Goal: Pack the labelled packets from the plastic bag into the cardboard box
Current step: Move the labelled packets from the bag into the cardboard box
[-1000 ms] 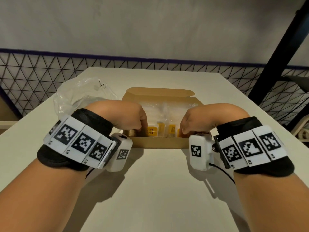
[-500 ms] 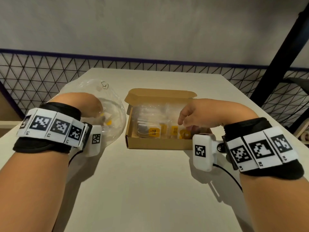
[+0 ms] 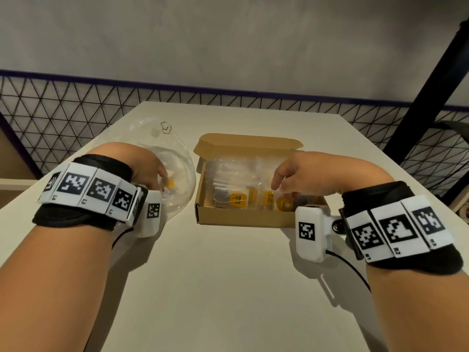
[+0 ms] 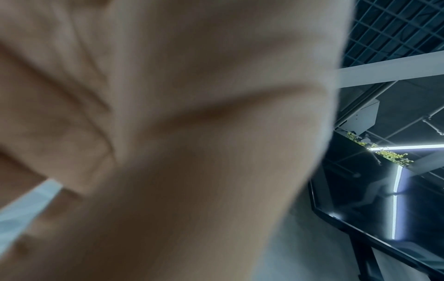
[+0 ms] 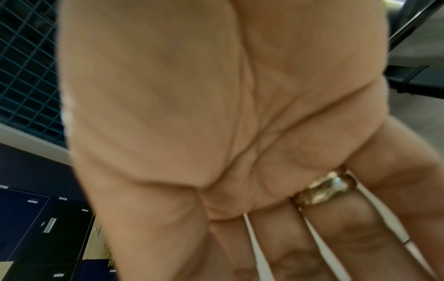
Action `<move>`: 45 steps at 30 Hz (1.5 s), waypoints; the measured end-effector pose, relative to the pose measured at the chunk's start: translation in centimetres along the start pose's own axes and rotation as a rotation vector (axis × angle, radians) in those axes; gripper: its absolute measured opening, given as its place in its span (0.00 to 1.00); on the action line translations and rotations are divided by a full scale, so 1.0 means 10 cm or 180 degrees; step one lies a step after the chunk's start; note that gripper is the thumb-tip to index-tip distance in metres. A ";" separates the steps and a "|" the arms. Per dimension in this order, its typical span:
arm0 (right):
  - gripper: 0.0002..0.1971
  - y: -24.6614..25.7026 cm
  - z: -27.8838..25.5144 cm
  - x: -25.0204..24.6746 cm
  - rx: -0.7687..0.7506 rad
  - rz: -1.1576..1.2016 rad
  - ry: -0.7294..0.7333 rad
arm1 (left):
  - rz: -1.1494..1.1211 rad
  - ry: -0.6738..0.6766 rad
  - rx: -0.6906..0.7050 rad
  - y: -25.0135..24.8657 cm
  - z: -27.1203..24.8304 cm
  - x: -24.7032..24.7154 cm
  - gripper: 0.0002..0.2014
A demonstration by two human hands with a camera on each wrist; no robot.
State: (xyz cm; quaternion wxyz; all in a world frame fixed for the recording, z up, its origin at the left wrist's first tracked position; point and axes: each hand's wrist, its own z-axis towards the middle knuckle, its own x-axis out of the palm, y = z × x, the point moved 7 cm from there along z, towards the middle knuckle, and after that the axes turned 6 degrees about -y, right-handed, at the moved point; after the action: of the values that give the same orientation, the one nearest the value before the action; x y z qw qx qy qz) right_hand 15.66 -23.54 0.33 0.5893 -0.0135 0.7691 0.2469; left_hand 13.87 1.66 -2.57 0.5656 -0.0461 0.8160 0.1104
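An open cardboard box (image 3: 243,218) sits mid-table and holds several clear packets with yellow labels (image 3: 238,199). Left of it lies a crumpled clear plastic bag (image 3: 177,153). My left hand (image 3: 163,185) reaches inside the bag, fingers curled round a packet with a yellow label (image 3: 170,184). In the left wrist view the palm (image 4: 192,133) fills the frame, with a pale plastic strip (image 4: 28,205) between the fingers. My right hand (image 3: 281,189) hovers over the box's right half, fingers loose and holding nothing. The right wrist view shows spread straight fingers (image 5: 312,247).
The pale table (image 3: 228,288) runs from the box to its far edge. Behind it is a black wire-mesh fence (image 3: 50,105) and at the right a black slanted post (image 3: 426,80). The box lid flap (image 3: 248,142) stands open at the back.
My left hand left the box's front and went left into the plastic bag. My right hand lifted off the packets and loosened above the box.
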 end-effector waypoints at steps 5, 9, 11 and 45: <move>0.09 0.01 0.01 0.02 -0.0010 -0.0050 -0.0001 | -0.0468 -0.0136 -0.0211 0.10 0.06 0.01 0.37; 0.10 0.02 0.01 0.03 -0.0012 -0.0051 0.0003 | -0.0326 -0.0122 -0.0220 0.12 0.09 0.02 0.41; 0.10 0.02 0.01 0.03 -0.0009 -0.0058 0.0000 | -0.0320 -0.0073 -0.0220 0.12 0.09 0.04 0.42; 0.19 0.34 -0.08 -0.24 -0.0780 0.0360 -0.0952 | -0.3544 -0.1760 0.1424 -0.38 -0.51 -0.79 0.25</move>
State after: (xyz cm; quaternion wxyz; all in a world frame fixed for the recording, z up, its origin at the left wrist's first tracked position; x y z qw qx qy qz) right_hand 14.58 -21.56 3.85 0.6761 -0.0050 0.6368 0.3706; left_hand 12.78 -3.62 6.07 0.7228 -0.3125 0.4982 -0.3630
